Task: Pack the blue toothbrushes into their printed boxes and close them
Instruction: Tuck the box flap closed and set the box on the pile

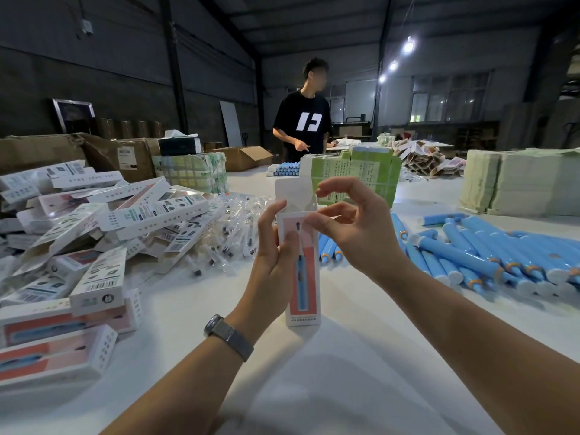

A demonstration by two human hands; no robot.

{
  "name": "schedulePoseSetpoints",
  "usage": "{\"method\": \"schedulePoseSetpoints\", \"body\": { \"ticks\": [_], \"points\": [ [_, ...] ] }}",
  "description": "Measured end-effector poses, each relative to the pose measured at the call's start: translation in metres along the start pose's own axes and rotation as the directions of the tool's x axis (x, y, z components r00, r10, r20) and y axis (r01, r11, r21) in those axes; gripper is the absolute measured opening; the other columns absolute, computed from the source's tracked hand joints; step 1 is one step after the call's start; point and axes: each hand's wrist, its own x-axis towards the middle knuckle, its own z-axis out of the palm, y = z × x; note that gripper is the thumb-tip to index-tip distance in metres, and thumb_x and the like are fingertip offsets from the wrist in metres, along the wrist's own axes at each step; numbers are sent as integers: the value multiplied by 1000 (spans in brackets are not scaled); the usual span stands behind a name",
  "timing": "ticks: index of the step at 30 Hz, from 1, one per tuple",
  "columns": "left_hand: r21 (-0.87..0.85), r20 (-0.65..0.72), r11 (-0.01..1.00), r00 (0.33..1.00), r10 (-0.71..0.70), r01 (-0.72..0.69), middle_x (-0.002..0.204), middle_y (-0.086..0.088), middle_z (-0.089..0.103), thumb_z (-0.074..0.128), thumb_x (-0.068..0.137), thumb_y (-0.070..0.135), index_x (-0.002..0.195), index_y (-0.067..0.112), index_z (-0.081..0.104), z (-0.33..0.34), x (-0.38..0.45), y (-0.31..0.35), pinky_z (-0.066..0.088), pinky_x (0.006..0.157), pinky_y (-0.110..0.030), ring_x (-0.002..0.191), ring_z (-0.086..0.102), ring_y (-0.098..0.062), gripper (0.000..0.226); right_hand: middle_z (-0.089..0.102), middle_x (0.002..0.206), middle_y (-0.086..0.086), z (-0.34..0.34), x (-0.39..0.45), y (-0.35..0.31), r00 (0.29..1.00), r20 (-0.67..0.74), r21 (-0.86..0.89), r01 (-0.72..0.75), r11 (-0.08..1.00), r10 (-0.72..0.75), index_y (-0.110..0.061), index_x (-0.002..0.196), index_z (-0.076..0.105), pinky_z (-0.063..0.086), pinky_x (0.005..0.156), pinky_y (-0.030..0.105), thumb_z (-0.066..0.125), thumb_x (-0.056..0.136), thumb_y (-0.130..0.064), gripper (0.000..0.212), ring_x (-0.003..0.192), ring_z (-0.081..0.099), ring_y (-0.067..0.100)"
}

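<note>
Left hand (272,243) gripping upright printed box (303,271), top flap (293,191) open; right hand (348,227) pinching flap's side tab; blue toothbrushes (489,255) near worktop's right edge.

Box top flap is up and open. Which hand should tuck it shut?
Probably right. The right hand is already at the open flap, fingertips on its edge. The left hand grips the box body, steadying it upright.

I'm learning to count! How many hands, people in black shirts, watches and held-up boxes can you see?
Hands at the box: 2 (left hand, right hand)
Person in a black shirt: 1
Watch on the wrist: 1
Printed box held upright, top flap open: 1
Total: 5
</note>
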Motion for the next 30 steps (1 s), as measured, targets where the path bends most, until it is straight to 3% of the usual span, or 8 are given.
{"method": "schedulePoseSetpoints", "body": {
  "ticks": [7, 13, 18, 21, 24, 27, 30],
  "points": [
    [-12, 1, 1000, 1000, 1, -1, 111, -1, 59, 34, 107, 22, 126, 37, 34, -3, 1, -2, 58, 74, -30, 88, 65, -14, 24, 71, 95, -15, 4, -2, 3, 1000, -17, -75, 21, 997, -23, -29, 97, 64, 60, 72, 31, 78, 81, -11, 28, 84, 70, 11],
    [-42, -2, 999, 1000, -14, 13, 102, 3, 60, 40, 102, 26, 117, 48, 42, -1, 1, 0, 58, 74, -33, 85, 63, -13, 27, 71, 90, -8, 1, -1, 4, 998, 35, -73, 52, 996, -49, -30, 86, 61, 57, 72, 37, 76, 82, -11, 25, 82, 69, 14],
    [-78, 16, 997, 1000, -21, 22, 105, -6, 61, 42, 100, 23, 112, 49, 46, -2, 3, 1, 57, 75, -37, 83, 60, -16, 29, 73, 85, 2, -5, 3, 1, 998, 51, 94, 18, 995, -23, -34, 72, 65, 55, 86, 34, 81, 69, -10, 29, 89, 72, 22],
    [-108, 28, 994, 999, -27, 30, 105, 1, 62, 42, 100, 22, 113, 50, 46, -2, 3, 3, 57, 75, -34, 85, 61, -15, 31, 73, 84, 7, -5, 2, 0, 999, 40, 149, 15, 989, -22, -22, 75, 63, 56, 84, 37, 81, 66, -4, 28, 86, 72, 22],
    [-153, 33, 987, 998, -45, 49, 102, 12, 67, 40, 99, 20, 120, 48, 34, 0, 2, 3, 56, 74, -29, 85, 64, -9, 36, 71, 85, -2, -2, 2, -4, 999, 32, 113, 20, 993, -24, -24, 81, 59, 51, 72, 37, 80, 68, -2, 34, 84, 68, 19],
    [-166, 31, 984, 998, -59, 64, 100, 17, 70, 40, 98, 21, 128, 42, 24, 0, 2, 3, 56, 74, -26, 86, 67, -6, 39, 66, 95, -4, 1, 2, -8, 999, 41, 85, 31, 996, -35, -24, 90, 56, 50, 70, 41, 79, 73, 5, 41, 88, 65, 22],
    [-160, 41, 985, 998, -53, 59, 102, 16, 68, 40, 100, 22, 130, 44, 26, -1, 2, 4, 56, 74, -27, 89, 68, -8, 39, 62, 113, -6, 2, 1, -10, 998, 53, 93, 21, 995, -26, -33, 106, 56, 52, 72, 29, 75, 75, 9, 55, 89, 63, 11]
  ]
}}
